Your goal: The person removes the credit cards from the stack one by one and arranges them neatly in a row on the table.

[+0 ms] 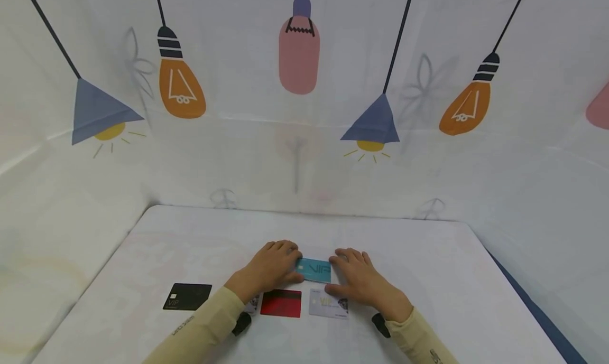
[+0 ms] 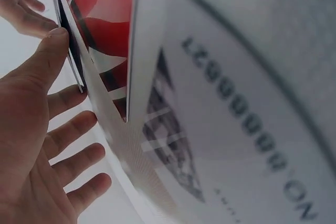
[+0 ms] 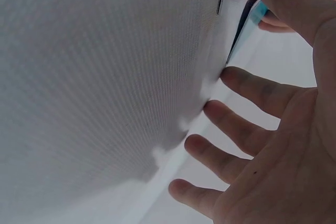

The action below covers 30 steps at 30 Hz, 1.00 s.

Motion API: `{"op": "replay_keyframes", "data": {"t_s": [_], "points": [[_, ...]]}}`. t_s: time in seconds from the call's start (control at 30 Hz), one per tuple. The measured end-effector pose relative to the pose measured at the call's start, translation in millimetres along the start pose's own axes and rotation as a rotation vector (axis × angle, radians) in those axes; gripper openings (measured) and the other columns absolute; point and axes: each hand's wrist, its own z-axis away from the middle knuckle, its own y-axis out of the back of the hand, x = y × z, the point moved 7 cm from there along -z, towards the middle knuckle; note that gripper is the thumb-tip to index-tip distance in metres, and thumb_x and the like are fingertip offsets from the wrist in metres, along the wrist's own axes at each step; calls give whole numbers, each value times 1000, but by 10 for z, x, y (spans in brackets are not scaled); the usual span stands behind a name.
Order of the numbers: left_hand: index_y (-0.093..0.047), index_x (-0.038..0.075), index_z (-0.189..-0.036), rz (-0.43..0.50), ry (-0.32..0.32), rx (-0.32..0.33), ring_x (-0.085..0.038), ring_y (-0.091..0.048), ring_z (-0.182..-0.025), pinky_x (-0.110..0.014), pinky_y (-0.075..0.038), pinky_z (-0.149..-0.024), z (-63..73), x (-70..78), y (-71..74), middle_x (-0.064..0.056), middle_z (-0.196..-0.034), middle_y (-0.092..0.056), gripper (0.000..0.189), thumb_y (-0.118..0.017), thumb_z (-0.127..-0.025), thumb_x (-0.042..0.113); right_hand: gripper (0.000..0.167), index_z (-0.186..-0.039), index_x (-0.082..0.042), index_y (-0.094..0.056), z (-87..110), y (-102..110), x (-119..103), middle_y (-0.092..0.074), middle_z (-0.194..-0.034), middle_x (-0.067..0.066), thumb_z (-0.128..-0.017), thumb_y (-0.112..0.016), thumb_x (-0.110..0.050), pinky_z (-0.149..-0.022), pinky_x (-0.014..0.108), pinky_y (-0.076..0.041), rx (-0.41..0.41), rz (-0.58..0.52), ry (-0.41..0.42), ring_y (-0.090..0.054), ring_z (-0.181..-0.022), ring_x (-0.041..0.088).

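Near the middle of the white table lies a teal VIP card [image 1: 314, 270]. My left hand [image 1: 272, 264] pinches its left end, thumb at the near edge and index finger at the far corner. The left wrist view shows this card edge-on, with its dark underside visible against the left thumb [image 2: 52, 43]. My right hand [image 1: 359, 279] is at the right end, index fingertip touching the far corner, fingers spread and fairly straight. Its thumb reaches near a white VIP card [image 1: 327, 304]. Beside that lies a red card [image 1: 280, 304] with a dark stripe.
A black VIP card [image 1: 187, 296] lies at the left. Another white card [image 1: 254, 304] is partly hidden by the left wrist. Behind the table [image 1: 418, 258] hangs a white cloth [image 1: 247, 158] printed with lamps.
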Motion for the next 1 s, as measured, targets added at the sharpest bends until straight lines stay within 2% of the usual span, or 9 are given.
{"op": "replay_keyframes", "data": {"t_s": [0.2, 0.47, 0.67, 1.0], "points": [[-62, 15, -133, 36, -14, 5, -23, -50, -132, -44, -43, -110, 10, 31, 31, -3, -140, -56, 56, -57, -98, 59, 67, -139, -10, -58, 2, 4, 14, -46, -149, 16, -88, -75, -51, -114, 69, -22, 0, -15, -14, -37, -140, 40], [-60, 12, -133, 73, -83, 29, -23, -50, -132, -43, -41, -111, 59, 143, 148, -5, -140, -55, 55, -57, -99, 55, 67, -138, -10, -60, 13, 19, 18, -47, -148, 17, -87, -76, -51, -112, 71, -23, 19, -31, 7, -38, -139, 40], [-59, 14, -134, 56, -86, 27, -22, -49, -133, -42, -41, -112, 65, 142, 114, -3, -142, -54, 56, -54, -100, 57, 60, -134, -13, -62, 12, 18, 7, -50, -145, 16, -87, -76, -48, -110, 72, -24, 33, -29, 40, -41, -138, 38], [-59, 13, -135, 88, -89, 28, -22, -49, -134, -42, -40, -113, 91, 156, 130, -3, -142, -54, 56, -54, -100, 57, 52, -128, -13, -65, 32, 16, -17, -52, -144, 16, -88, -77, -44, -110, 72, -25, 50, -45, 84, -43, -137, 38]]}}
